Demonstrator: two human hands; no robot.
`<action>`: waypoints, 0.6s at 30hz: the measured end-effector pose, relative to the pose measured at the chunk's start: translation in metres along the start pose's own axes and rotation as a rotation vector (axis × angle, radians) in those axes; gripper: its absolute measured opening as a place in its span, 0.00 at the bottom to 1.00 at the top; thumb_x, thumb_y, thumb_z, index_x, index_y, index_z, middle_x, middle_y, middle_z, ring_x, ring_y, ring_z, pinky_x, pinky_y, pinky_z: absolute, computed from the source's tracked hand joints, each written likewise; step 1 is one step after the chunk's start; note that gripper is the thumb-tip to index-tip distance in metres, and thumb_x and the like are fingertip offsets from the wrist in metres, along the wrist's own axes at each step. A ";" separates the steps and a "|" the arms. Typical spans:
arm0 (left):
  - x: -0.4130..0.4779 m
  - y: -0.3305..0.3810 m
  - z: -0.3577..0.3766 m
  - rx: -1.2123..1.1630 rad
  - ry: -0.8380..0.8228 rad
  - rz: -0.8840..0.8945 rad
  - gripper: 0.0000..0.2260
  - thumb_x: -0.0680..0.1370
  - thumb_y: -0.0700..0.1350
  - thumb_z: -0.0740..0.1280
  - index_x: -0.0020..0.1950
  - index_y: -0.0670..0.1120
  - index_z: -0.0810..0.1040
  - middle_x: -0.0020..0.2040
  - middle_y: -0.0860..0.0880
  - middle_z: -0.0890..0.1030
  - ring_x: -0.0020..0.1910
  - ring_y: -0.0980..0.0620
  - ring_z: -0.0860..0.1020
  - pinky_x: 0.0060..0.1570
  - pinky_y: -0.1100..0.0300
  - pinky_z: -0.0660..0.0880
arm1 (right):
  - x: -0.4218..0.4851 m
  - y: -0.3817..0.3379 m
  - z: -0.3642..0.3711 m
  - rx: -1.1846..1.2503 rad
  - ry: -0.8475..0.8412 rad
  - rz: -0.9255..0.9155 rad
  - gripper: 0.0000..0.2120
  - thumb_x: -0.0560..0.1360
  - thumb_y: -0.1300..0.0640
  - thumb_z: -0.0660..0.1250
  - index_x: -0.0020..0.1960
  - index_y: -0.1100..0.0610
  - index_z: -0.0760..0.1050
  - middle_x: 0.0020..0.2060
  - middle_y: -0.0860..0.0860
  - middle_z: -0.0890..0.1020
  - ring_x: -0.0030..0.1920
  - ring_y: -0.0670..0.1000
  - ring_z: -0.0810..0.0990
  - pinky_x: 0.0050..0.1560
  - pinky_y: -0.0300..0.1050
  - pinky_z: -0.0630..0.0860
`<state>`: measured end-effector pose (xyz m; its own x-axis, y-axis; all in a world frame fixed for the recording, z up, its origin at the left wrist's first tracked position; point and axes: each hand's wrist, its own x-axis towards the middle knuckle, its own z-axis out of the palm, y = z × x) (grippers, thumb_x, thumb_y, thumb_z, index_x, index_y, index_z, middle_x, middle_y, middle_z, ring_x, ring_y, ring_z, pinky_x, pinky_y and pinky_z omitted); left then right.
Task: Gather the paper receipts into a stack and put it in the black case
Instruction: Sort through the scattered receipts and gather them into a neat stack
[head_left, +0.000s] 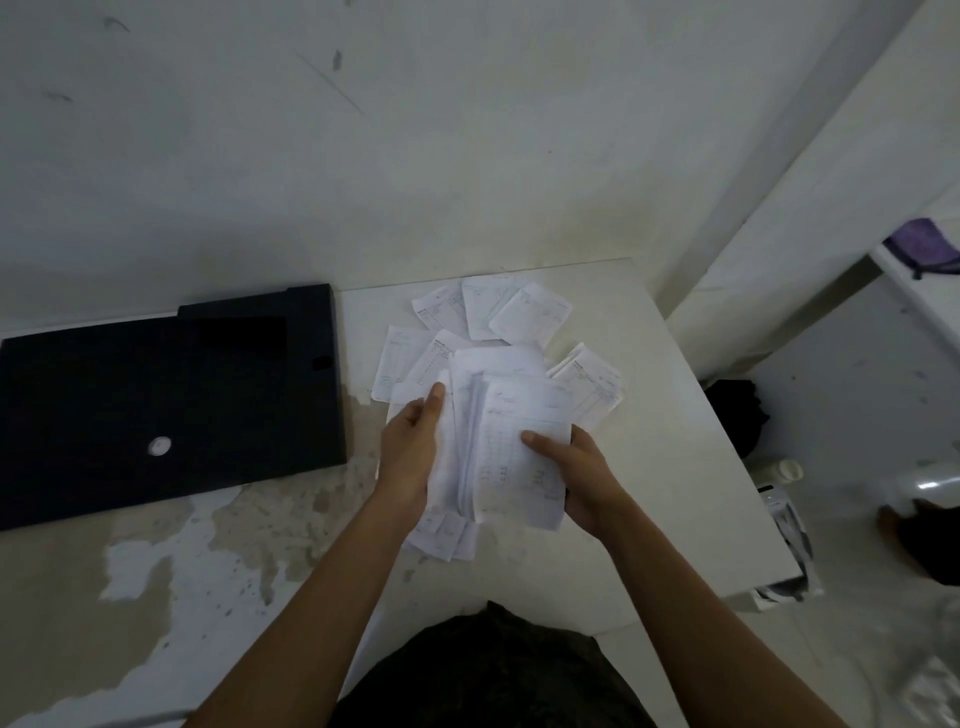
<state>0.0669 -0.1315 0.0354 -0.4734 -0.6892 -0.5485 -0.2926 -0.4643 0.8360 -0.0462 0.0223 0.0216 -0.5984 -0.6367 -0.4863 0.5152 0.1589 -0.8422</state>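
I hold a loose bundle of white paper receipts (498, 447) above the table, in both hands. My left hand (410, 452) grips its left edge with the thumb on top. My right hand (576, 473) holds the right side, thumb pressed on the top sheet. More receipts (498, 312) lie scattered on the white table (649, 467) behind the bundle, and a few (592, 379) lie to its right. The black case (156, 395) lies flat on the left, lid shut, a small round silver mark on its front.
The table's surface is worn and peeling at the left front. A white wall stands close behind. Off the table's right edge are a dark object on the floor, a white bottle and a shelf with purple cloth.
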 end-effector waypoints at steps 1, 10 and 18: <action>-0.003 0.000 0.002 0.029 -0.066 -0.039 0.28 0.70 0.70 0.63 0.62 0.53 0.77 0.59 0.52 0.80 0.58 0.49 0.78 0.63 0.47 0.74 | 0.000 0.002 0.001 0.025 -0.008 0.008 0.18 0.76 0.62 0.69 0.65 0.58 0.76 0.57 0.56 0.84 0.57 0.59 0.83 0.53 0.55 0.81; -0.007 -0.017 0.019 0.188 -0.162 0.012 0.26 0.73 0.54 0.71 0.68 0.46 0.71 0.61 0.49 0.78 0.59 0.47 0.76 0.63 0.48 0.73 | 0.004 0.017 0.012 -0.145 0.051 0.001 0.37 0.65 0.53 0.72 0.71 0.50 0.63 0.63 0.51 0.76 0.61 0.56 0.76 0.62 0.56 0.76; 0.001 -0.024 0.012 0.358 -0.179 0.290 0.22 0.72 0.45 0.74 0.64 0.44 0.76 0.56 0.49 0.81 0.57 0.49 0.80 0.55 0.58 0.78 | 0.001 0.021 0.005 -0.188 0.215 -0.120 0.23 0.69 0.62 0.69 0.64 0.59 0.76 0.57 0.57 0.83 0.58 0.57 0.82 0.58 0.56 0.80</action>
<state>0.0636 -0.1139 0.0152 -0.7037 -0.6408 -0.3069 -0.3802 -0.0253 0.9246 -0.0330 0.0210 0.0042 -0.7745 -0.4883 -0.4020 0.3227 0.2416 -0.9152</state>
